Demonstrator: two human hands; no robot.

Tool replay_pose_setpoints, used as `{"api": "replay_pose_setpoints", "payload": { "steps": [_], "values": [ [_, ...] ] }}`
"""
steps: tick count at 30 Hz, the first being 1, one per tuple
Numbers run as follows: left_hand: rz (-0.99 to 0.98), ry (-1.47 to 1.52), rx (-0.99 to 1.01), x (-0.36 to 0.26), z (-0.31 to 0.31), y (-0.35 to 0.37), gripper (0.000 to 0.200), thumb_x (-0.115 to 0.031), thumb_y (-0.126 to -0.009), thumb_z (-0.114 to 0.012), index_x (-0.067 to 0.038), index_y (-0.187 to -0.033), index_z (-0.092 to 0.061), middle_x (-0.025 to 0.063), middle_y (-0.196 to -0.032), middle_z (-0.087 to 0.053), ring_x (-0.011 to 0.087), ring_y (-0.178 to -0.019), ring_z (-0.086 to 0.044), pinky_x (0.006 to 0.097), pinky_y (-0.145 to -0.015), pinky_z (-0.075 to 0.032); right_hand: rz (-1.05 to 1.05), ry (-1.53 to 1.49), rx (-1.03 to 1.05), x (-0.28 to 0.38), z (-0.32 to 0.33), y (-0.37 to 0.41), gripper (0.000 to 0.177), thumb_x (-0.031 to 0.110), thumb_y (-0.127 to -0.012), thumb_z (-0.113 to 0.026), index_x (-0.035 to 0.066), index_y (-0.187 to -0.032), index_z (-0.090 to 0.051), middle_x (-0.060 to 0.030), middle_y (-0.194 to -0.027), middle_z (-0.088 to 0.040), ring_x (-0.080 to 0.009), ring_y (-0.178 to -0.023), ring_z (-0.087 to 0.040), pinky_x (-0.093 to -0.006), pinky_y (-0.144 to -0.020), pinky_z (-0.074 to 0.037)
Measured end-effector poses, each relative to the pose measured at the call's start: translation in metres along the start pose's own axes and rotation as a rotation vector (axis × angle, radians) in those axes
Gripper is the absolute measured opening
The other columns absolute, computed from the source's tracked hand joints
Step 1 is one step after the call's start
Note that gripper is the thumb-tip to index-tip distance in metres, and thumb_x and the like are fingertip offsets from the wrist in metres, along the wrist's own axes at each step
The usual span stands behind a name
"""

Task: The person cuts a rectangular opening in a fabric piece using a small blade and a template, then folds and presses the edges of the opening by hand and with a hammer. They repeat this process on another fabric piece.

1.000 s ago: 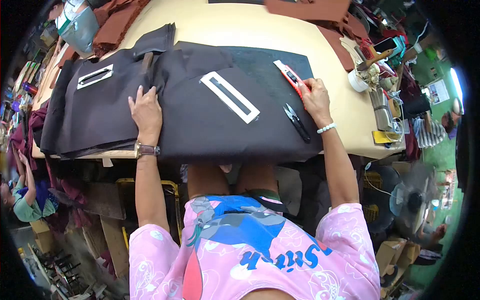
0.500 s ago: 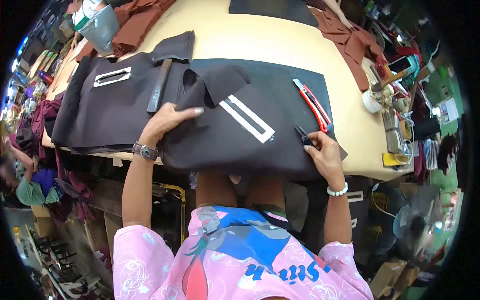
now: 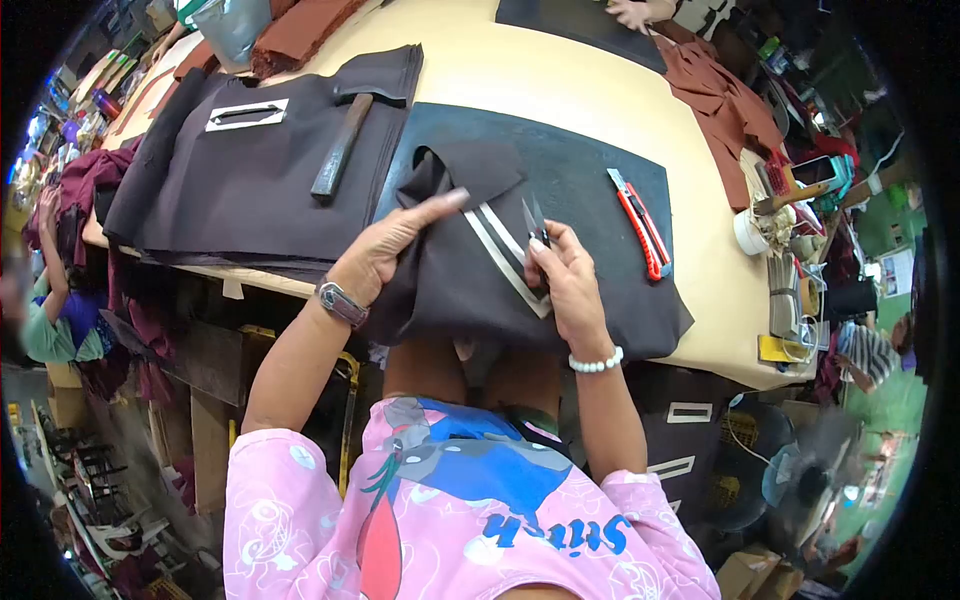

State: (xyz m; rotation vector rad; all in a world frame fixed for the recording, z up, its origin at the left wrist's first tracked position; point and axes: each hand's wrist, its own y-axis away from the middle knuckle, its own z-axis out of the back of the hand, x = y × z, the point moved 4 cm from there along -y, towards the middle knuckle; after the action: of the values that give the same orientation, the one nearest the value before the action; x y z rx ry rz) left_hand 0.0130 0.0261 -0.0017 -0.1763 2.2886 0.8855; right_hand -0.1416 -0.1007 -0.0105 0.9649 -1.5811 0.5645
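Observation:
A dark brown fabric piece [image 3: 440, 290] is bunched up at the table's front edge, its top folded over. On it lies a white rectangular outline [image 3: 492, 235], bent along with the cloth. My left hand [image 3: 385, 250] grips the fabric at its left side, thumb stretched over the top and the other fingers mostly hidden. In my right hand [image 3: 568, 275] is a pair of small thread snips [image 3: 535, 222], blades pointing up and away, close beside the white outline.
A dark cutting mat [image 3: 590, 170] lies beneath, with a red utility knife [image 3: 642, 225] on it. To the left a hammer [image 3: 342, 150] rests on stacked dark fabric [image 3: 250, 190]. A white cup [image 3: 750, 232] and brown fabric [image 3: 705, 95] are at right. Another person's hand [image 3: 640, 12] shows at the far edge.
My right hand has moved left with the snips, from the fabric's right side to the white outline. My left hand has shifted right, and the fabric is now more bunched and bent.

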Motion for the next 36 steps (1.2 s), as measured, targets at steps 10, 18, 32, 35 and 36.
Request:
{"api": "replay_pose_setpoints", "payload": {
  "steps": [10,18,32,35,36],
  "values": [
    [-0.171,-0.197,0.039,0.023,-0.016,0.01,0.044,-0.008,-0.075,-0.071,0.001,-0.115,-0.055,0.0108,-0.106,-0.064,0.0195,-0.091,-0.063,0.0312,-0.081,-0.052,0.033,0.55,0.118,0.028,-0.015,-0.032,0.038,0.033,-0.093,-0.047,0.0,-0.076,-0.056,-0.0014,-0.056,-0.052,-0.009,-0.051,-0.046,-0.027,-0.048,-0.037],
    [-0.127,-0.228,0.037,0.028,-0.017,0.028,0.042,-0.009,-0.076,-0.071,0.001,-0.113,-0.057,0.0111,-0.106,-0.064,0.018,-0.089,-0.064,0.0286,-0.079,-0.052,0.341,0.375,-0.197,0.053,-0.007,-0.09,0.046,0.024,-0.096,-0.045,0.001,-0.135,-0.039,-0.0114,-0.085,-0.063,-0.0078,-0.056,-0.053,-0.0219,-0.049,-0.044],
    [-0.494,0.111,-0.156,0.034,-0.009,0.001,0.041,-0.005,-0.08,-0.069,0.0,-0.117,-0.053,0.0106,-0.108,-0.062,0.0198,-0.093,-0.063,0.031,-0.078,-0.054,-0.121,0.063,0.008,-0.006,-0.024,0.031,0.029,0.028,-0.097,-0.045,0.004,-0.114,-0.047,0.0018,-0.065,-0.049,-0.0017,-0.049,-0.036,-0.0162,-0.043,-0.029],
    [-0.508,0.143,-0.092,0.036,-0.011,0.005,0.045,-0.002,-0.081,-0.066,-0.001,-0.123,-0.049,0.0106,-0.114,-0.058,0.0191,-0.098,-0.06,0.0312,-0.083,-0.051,-0.162,0.027,0.006,0.003,-0.025,0.036,0.027,0.028,-0.097,-0.046,0.005,-0.111,-0.047,0.002,-0.065,-0.049,-0.001,-0.048,-0.036,-0.0159,-0.042,-0.027],
    [-0.512,0.149,-0.073,0.035,-0.013,0.007,0.048,-0.001,-0.081,-0.065,-0.002,-0.126,-0.047,0.0107,-0.117,-0.057,0.0186,-0.101,-0.058,0.0311,-0.086,-0.05,-0.165,0.029,-0.004,0.007,-0.025,0.037,0.027,0.028,-0.096,-0.047,0.005,-0.11,-0.047,0.0021,-0.064,-0.049,-0.0008,-0.047,-0.036,-0.0159,-0.041,-0.027]
  ]
}}
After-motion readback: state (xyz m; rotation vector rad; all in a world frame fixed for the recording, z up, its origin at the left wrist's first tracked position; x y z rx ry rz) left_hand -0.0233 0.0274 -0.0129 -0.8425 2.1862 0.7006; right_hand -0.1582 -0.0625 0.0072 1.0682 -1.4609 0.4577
